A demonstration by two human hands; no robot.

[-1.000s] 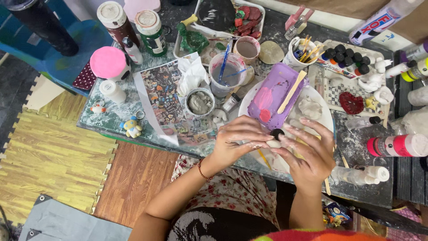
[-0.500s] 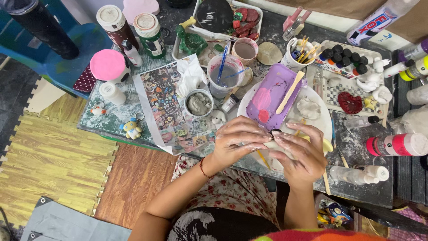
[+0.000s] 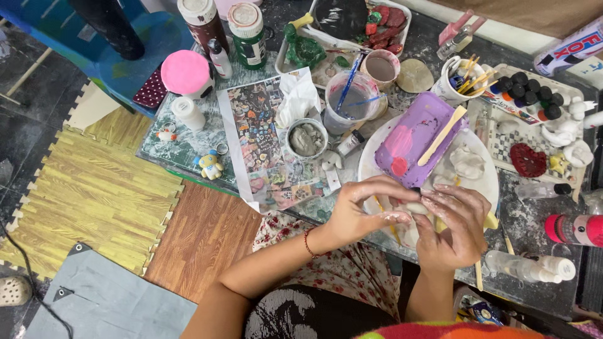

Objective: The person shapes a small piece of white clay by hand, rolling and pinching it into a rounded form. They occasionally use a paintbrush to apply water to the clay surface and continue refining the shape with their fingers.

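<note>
Both hands, left hand (image 3: 361,216) and right hand (image 3: 453,226), pinch a white clay lump (image 3: 416,207) over the white plate (image 3: 487,188), near a cup (image 3: 306,138) of grey clay.

Left hand (image 3: 364,213) curled, fingers bent inward, fingertips meeting right hand (image 3: 453,226). Right fingers spread, angled toward left. Both forearms reach up from bottom of frame, wrists near each other.

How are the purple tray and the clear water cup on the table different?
The purple tray is opaque, oblong and shallow, with a flat wooden stick across it; the clear water cup is see-through, round and taller, holding murky water and blue brushes. Both lie beyond the hands.
</note>
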